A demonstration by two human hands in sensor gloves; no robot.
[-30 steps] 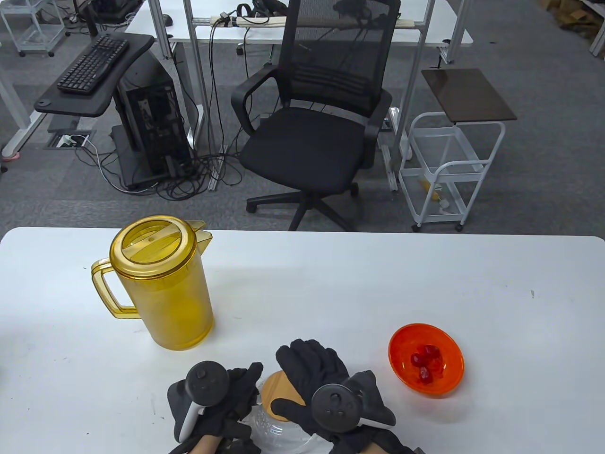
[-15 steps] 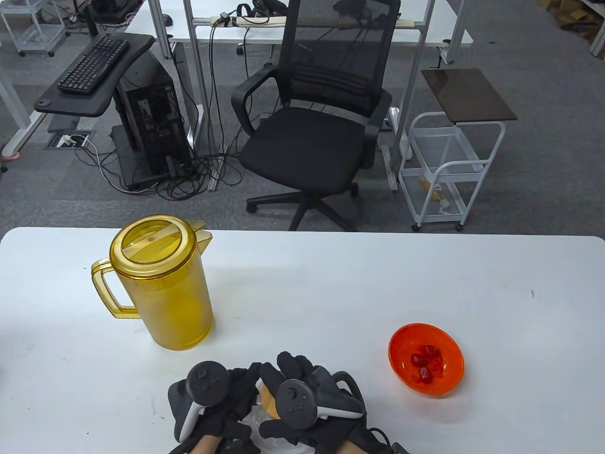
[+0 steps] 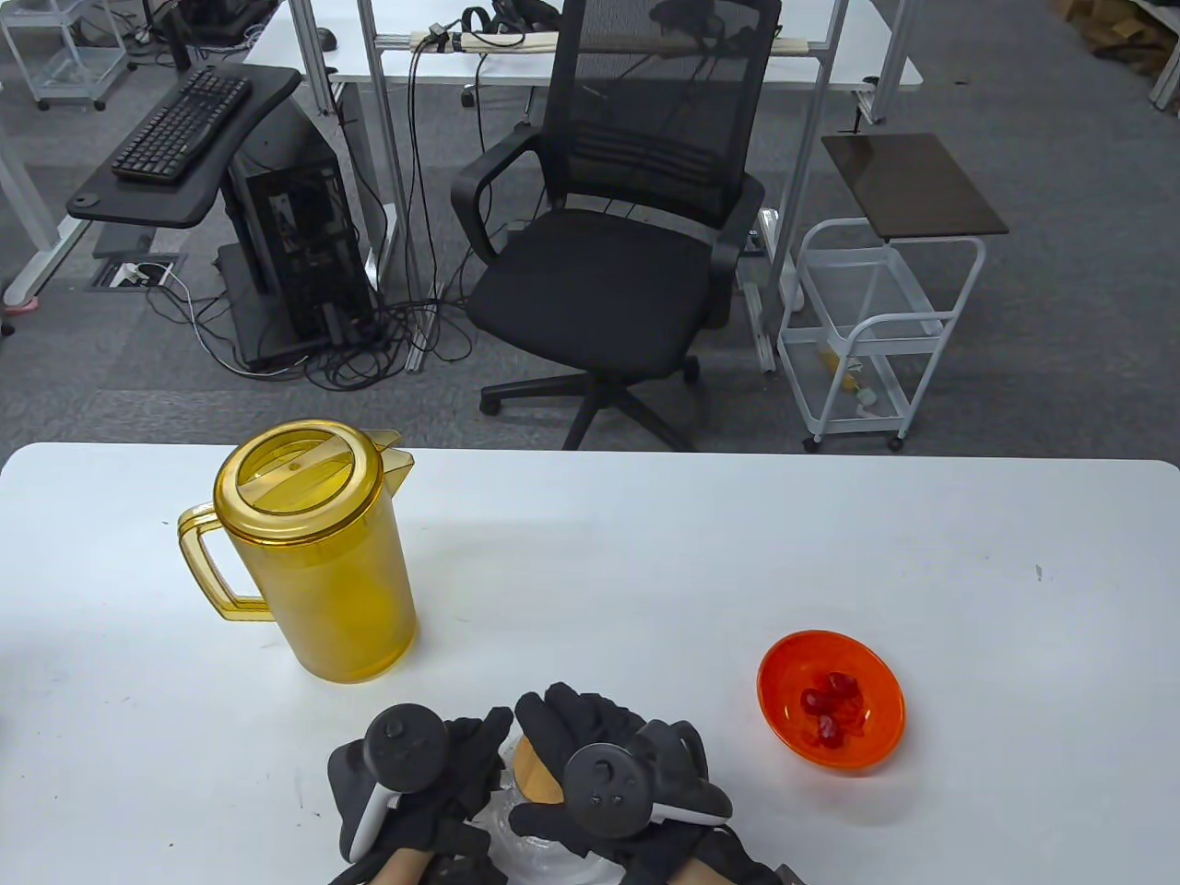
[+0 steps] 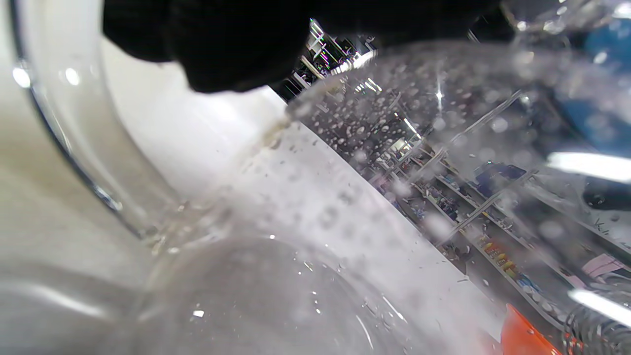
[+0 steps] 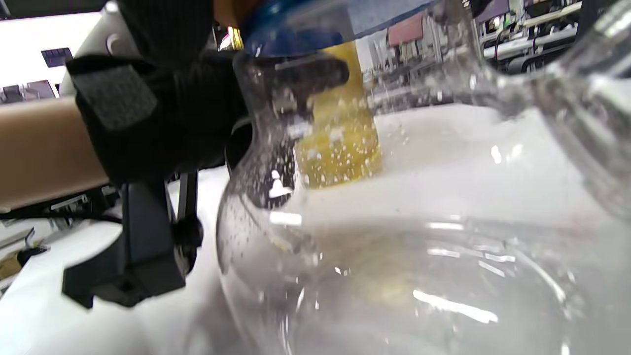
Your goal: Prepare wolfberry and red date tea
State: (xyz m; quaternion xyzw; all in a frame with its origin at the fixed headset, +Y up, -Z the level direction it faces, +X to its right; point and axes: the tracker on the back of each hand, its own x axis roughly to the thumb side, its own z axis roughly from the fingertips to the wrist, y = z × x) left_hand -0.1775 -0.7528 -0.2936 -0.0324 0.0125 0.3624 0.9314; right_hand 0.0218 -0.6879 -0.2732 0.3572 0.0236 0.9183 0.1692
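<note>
Both our hands sit at the near edge of the white table (image 3: pixel 645 553), closed in around the clear glass teapot (image 3: pixel 544 843), whose body runs off the bottom of the table view. Our left hand (image 3: pixel 415 784) wraps the pot's left side where the clear handle (image 4: pixel 74 148) curves down; in the left wrist view black fingertips (image 4: pixel 231 44) curl over the top of the wet, droplet-speckled glass. Our right hand (image 3: pixel 608 784) lies over the bamboo lid (image 3: pixel 533 770), fingers bent down over it and touching it; only a sliver of wood shows between the two gloves. We cannot tell how firmly either hand grips.

Forward and to the left of our left hand stands the yellow pitcher (image 3: pixel 313 553), lid on, handle pointing left, well apart from the gloves. In the right wrist view it shows as a yellow patch through the pot's glass (image 5: pixel 340 148). To the right of our right hand, near but not touching, is the orange bowl (image 3: pixel 784 728) with a few red pieces (image 3: pixel 830 705) in its middle. Bare tabletop lies ahead of both hands, between pitcher and bowl, and stretches on to the far and right edges.
</note>
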